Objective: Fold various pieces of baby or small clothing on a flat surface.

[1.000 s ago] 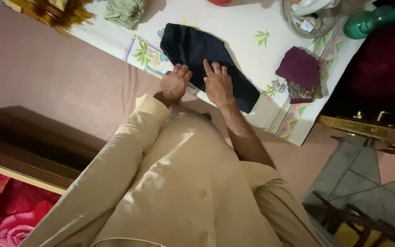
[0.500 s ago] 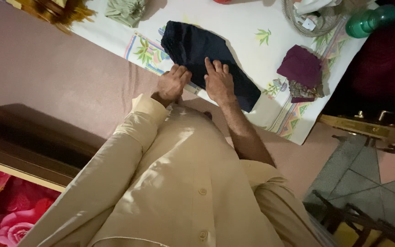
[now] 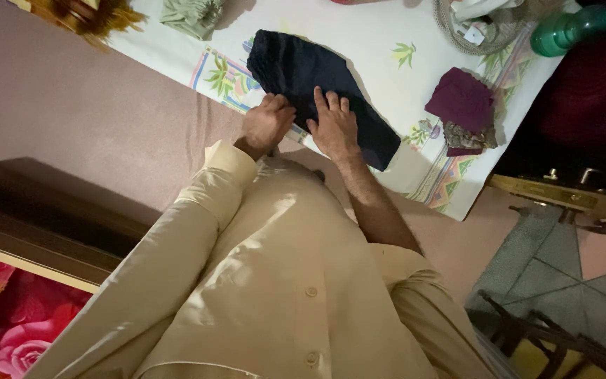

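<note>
Cream button-up shirt (image 3: 275, 281) fills the near view. Beyond it, the left hand (image 3: 266, 124) curls its fingers at the near edge of a folded dark navy cloth garment (image 3: 317, 84), while the right hand (image 3: 333, 126) presses flat and open on it. The garment lies on a white leaf-printed bedsheet (image 3: 380, 31). Farther right sit a folded maroon cloth (image 3: 461, 102) and green plastic bottle (image 3: 569, 28).

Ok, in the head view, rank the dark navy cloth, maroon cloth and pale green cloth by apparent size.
1. dark navy cloth, clearly largest.
2. maroon cloth.
3. pale green cloth, but it is cropped at the frame edge, so unsure against the maroon.
</note>
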